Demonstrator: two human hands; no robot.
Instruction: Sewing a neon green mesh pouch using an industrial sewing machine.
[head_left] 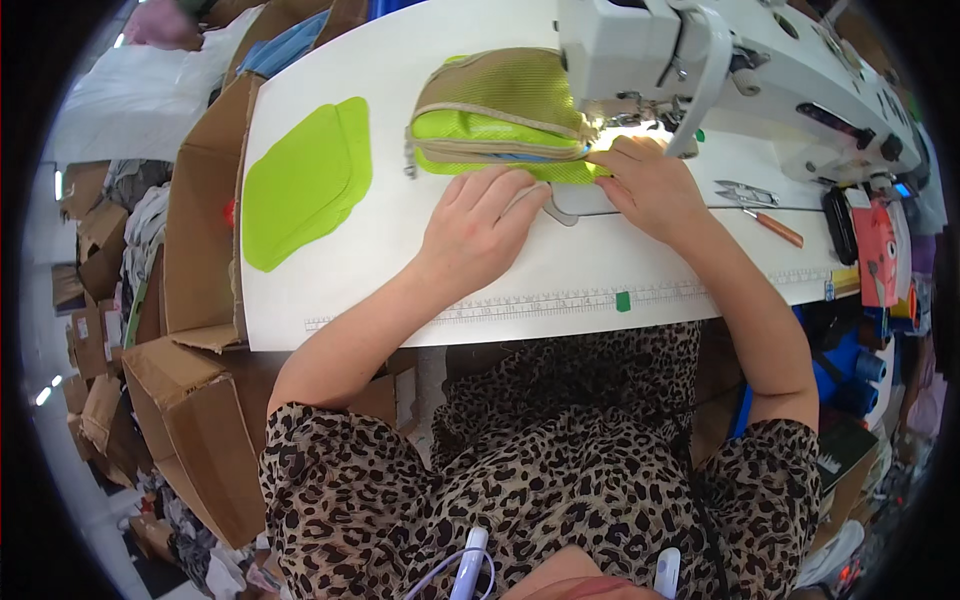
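A lime-green and khaki mesh pouch (488, 90) with zippers lies under the needle of the white sewing machine (655, 45). My right hand (645, 190) pinches the pouch's edge beside the lit needle area. My left hand (480, 220) is curled at the pouch's lower edge; what its fingers hold, if anything, is unclear. A curved grey piece (565, 218) shows beside my left fingers. Lime-green cut pieces (300, 185) lie stacked on the white table (400, 25) at left.
Cardboard boxes (200, 440) flank the table's left. Thread snips (745, 192), a wooden-handled tool (775, 225), a black case (840, 225) and a pink pouch (878, 250) lie at right. A ruler strip (520, 305) runs along the front edge; a blue bin (750, 390) is below.
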